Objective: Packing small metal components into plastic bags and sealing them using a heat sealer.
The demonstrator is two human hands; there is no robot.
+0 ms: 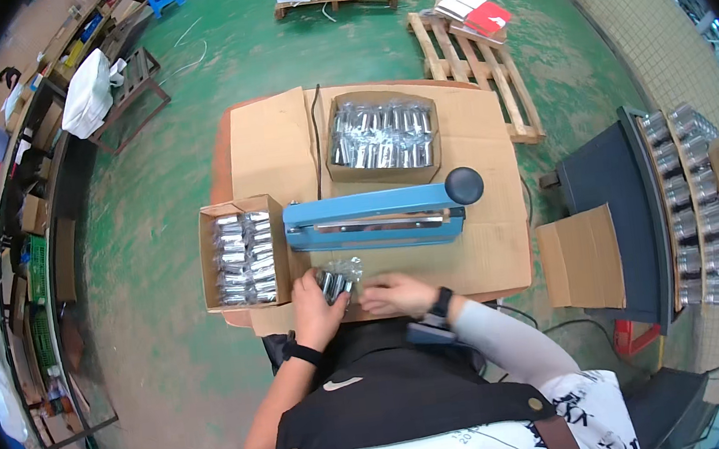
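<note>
Left grip (pixel 312 304): curled round a clear bag (pixel 349 266) of metal cylinders (pixel 330 285), thumb and fingers closed on the load.
Right grip (pixel 397 295): fingers bent, tips aimed at the bag from its right, just beside it. Cannot tell if they pinch film.
Bag location: in the left grip, over the front part of the bench (pixel 223 173), between the person and the blue sealer (pixel 375 201), just right of the left carton (pixel 208 268).
Film: some stands loose and crinkled past the cylinders, far side and right. Worth smoothing flat before anything else touches it.
Load: cylinders look smooth and likely slippery in plastic; better carried low in the palm than hung from the film.
Hand split: sensible, I'd say: left takes the weight, right is free for the fine film work.
Sealer: lies crosswise, black knob (pixel 464 186) at its right end. Fingers best held clear of its bar.
Cartons: the left carton and the back carton (pixel 382 175) both hold bagged shiny cylinders in rows. Neat stacking there probably depends on evenly settled bags.
Risk: cylinder ends could snag or stretch thin film; gentle, even pressure advised.
</note>
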